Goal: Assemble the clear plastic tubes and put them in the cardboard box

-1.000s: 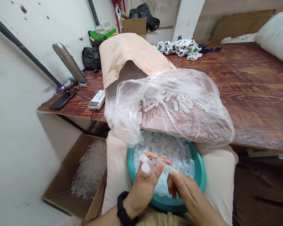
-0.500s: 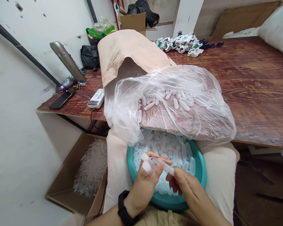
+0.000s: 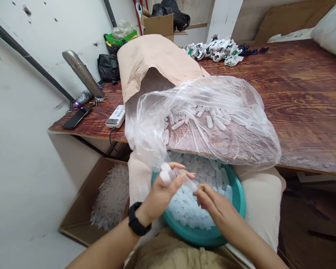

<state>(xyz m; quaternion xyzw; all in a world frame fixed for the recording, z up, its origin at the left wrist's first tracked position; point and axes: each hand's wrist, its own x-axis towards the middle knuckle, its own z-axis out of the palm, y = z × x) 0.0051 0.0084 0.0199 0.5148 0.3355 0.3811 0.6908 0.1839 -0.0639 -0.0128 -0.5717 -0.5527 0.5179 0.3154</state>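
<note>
My left hand (image 3: 160, 194), with a black watch on the wrist, is closed round a few small clear plastic tubes (image 3: 168, 174) above a teal bowl (image 3: 238, 209). My right hand (image 3: 212, 201) pinches the end of one clear tube (image 3: 189, 182) that reaches across to the left hand. The bowl rests on my lap and is full of several loose clear tubes (image 3: 207, 175).
A clear plastic bag (image 3: 207, 123) of tubes in a brown paper sack (image 3: 154, 59) lies over the wooden table's (image 3: 305, 101) edge. A cardboard box (image 3: 81, 209) of tubes stands on the floor, left. A phone (image 3: 76, 118), remote (image 3: 116, 116) and metal flask (image 3: 82, 74) are at the table's left end.
Both hands have moved up and to the left over the bowl, still holding the tubes. The view has shifted a little.
</note>
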